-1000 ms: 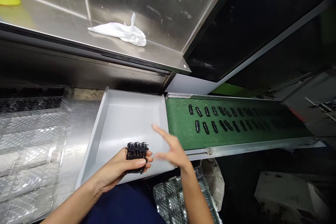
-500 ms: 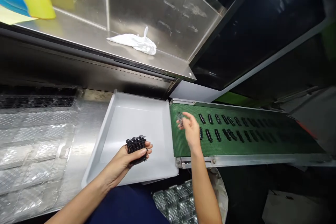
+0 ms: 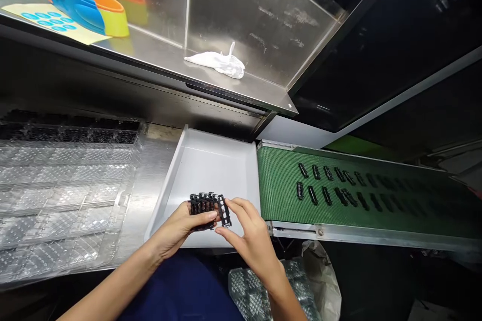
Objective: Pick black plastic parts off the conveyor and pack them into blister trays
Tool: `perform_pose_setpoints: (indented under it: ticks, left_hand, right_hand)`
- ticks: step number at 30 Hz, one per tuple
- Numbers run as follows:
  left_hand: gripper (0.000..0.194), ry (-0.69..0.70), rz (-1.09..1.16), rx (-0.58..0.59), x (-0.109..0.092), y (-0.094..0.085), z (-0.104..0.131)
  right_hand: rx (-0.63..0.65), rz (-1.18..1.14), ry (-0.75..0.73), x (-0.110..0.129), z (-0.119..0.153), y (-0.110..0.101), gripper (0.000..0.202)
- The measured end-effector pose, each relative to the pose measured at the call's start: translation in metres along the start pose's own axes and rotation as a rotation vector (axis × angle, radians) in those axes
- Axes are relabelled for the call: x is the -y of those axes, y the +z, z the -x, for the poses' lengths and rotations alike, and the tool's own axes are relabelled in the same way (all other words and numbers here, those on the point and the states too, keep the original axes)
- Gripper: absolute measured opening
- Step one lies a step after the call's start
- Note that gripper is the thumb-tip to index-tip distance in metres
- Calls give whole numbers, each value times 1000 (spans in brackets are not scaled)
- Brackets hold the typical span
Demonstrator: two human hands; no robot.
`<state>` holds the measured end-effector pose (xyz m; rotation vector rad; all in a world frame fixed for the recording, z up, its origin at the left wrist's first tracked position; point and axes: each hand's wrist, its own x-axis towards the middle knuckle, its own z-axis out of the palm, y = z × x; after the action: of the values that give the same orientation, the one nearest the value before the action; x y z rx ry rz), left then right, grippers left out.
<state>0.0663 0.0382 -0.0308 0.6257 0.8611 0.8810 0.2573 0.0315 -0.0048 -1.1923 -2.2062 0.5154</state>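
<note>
Over the white tray (image 3: 211, 160), my left hand (image 3: 188, 223) is closed around a row of small black plastic parts (image 3: 203, 203) stacked side by side. Close beside it, my right hand (image 3: 244, 230) pinches a single black plastic frame piece (image 3: 224, 210) with openings along its length. That piece is held upright against the right end of the row; whether it touches the row I cannot tell. More black parts (image 3: 326, 194) lie in two rows on the green conveyor belt (image 3: 278, 180) to the right.
At left, a clear plastic blister tray (image 3: 75, 200) has black parts in its far pockets. A steel shelf (image 3: 158, 55) above bears a white crumpled glove or cloth (image 3: 222, 62) and an orange, blue and yellow holder (image 3: 90, 7). Below sit more clear trays (image 3: 248, 291) beside a bag (image 3: 320, 276).
My right hand has come from above the belt to my left hand, bringing a black piece to the stacked row. The view has shifted left.
</note>
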Motion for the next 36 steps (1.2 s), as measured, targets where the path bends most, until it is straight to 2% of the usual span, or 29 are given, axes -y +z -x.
perform_pose_setpoints:
  ticks: [5, 9, 10, 12, 14, 15, 19, 22, 24, 26, 29, 31, 36]
  left_hand:
    - [25, -35, -105, 30, -9, -11, 13]
    - [23, -49, -82, 51, -11, -18, 20]
    - [24, -50, -68, 53, -10, -20, 21]
    - [25, -47, -46, 57, -8, -23, 22]
    - [27, -35, -17, 57, -6, -25, 24]
    - [29, -23, -4, 47, -4, -26, 24]
    - [35, 73, -26, -65, 2, -26, 26]
    - [33, 121, -25, -90, 6, -27, 26]
    - [33, 121, 18, -106, 7, -29, 28]
    - [34, 106, 64, -123, 6, -33, 30]
    - [36, 50, 143, -92, 0, -39, 35]
    - [39, -2, 187, -55, -3, -42, 38]
    - [39, -48, 222, -6, -7, -47, 44]
  right_hand:
    - [112, 74, -45, 7, 0, 0, 56]
    - [219, 107, -97, 15, -6, 1, 61]
    - [225, 87, -105, 16, -8, 2, 57]
    - [200, -8, -83, 19, -12, 6, 38]
    - [146, -170, 6, 20, -16, 12, 14]
    - [118, -254, 73, 21, -18, 15, 9]
    - [17, -486, 361, 24, -24, 29, 18]
    - [-47, -570, 432, 29, -28, 39, 28]
    - [-42, -566, 393, 32, -30, 42, 28]
    - [50, -556, 293, 33, -31, 41, 31]
    - [214, -435, 76, 32, -32, 35, 69]
    - [266, -293, -49, 29, -33, 30, 91]
    - [296, -134, -200, 26, -39, 26, 87]
